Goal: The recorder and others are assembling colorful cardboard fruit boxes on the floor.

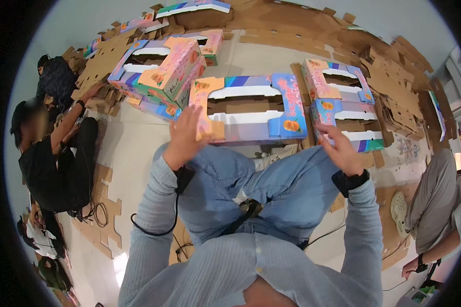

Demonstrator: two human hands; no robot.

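Here, two hands, left hand (pixel 183 137), right hand (pixel 343 151), on one printed box (pixel 251 110), five boxes nearby.

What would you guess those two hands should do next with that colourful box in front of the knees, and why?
Probably close both hands on the box's near corners. The left hand already lies flat against the near left corner of the colourful printed carton, fingers spread, while the right hand hovers open by its near right end, apparently not gripping. The carton lies on the floor before the knees.

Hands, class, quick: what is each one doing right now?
Left hand: open, fingers on the near left corner of the box.
Right hand: open, at its right end, holding nothing.
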